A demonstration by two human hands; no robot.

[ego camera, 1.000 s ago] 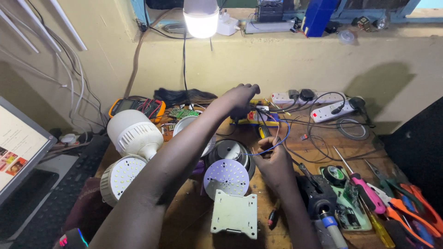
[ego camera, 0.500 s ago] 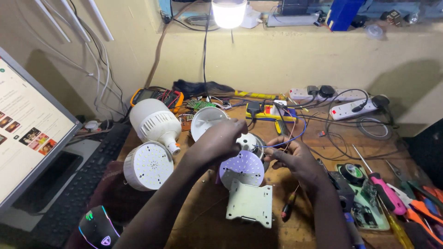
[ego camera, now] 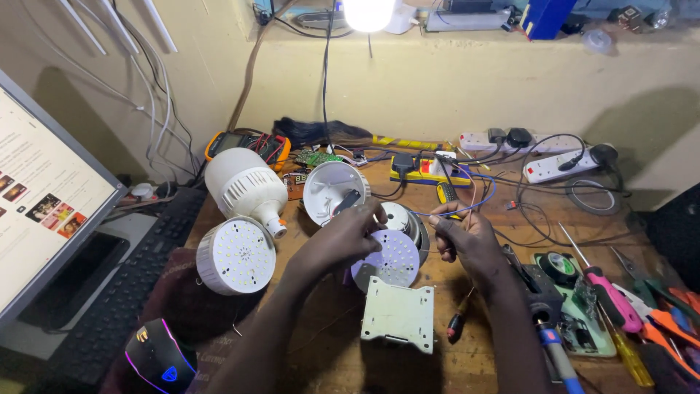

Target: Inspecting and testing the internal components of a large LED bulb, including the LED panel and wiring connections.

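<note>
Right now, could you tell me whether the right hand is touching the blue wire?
Touching: the head view shows the right hand pinching the blue wire between its fingertips, above the round LED board.

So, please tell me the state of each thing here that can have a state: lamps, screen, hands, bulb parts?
Lamp on the ledge: lit.
Monitor: on, showing a page.
Mouse: glowing.
Big white bulb: lying on its side, whole.
Round LED board: bare, unlit.
White bulb cover: off, open side up.
Left hand: pinching a small part, too small to tell.
Right hand: holding a blue wire.
</note>
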